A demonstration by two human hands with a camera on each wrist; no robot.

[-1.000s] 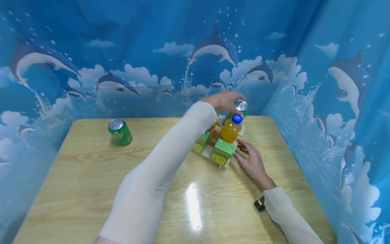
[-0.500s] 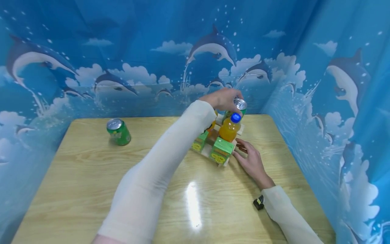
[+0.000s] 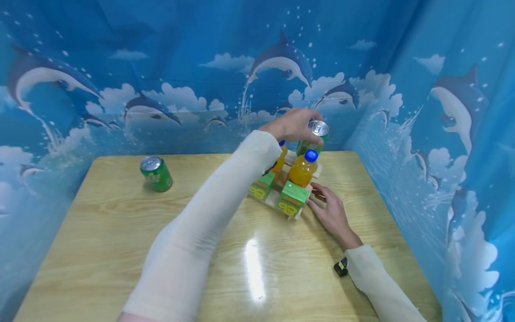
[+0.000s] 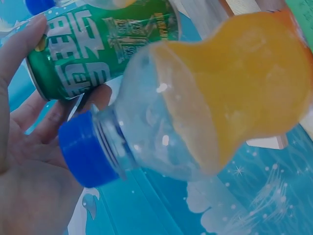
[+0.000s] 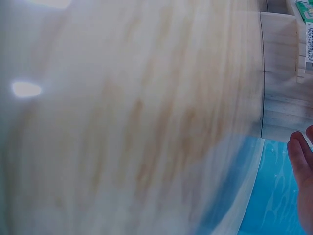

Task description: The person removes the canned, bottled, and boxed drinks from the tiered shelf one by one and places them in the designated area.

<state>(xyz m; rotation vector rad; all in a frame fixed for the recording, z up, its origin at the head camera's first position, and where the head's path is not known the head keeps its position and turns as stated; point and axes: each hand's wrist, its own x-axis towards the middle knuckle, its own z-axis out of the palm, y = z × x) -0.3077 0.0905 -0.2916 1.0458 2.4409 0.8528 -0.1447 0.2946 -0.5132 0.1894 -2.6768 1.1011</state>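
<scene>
In the head view my left hand [image 3: 295,125] grips a green soda can [image 3: 310,145] by its upper part, above the back of a small wooden rack [image 3: 273,198]. The left wrist view has the fingers and thumb around the can [image 4: 98,49]; a blue-capped bottle of orange drink [image 4: 244,93] stands in front. On the rack are two such bottles, the right one [image 3: 302,172] plainest, and two green juice cartons, one at the front right [image 3: 292,199]. My right hand [image 3: 331,217] rests at the rack's right side, fingertips by its wooden side panel [image 5: 286,93].
Another green can [image 3: 157,174] stands upright at the table's back left. A small black object [image 3: 341,267] is at the right sleeve's cuff. Behind the wooden table [image 3: 100,250] hangs a blue dolphin-print curtain [image 3: 181,67].
My left hand has risen slightly with the green can in its grip, above the back of the rack. The right hand stays at the rack's side.
</scene>
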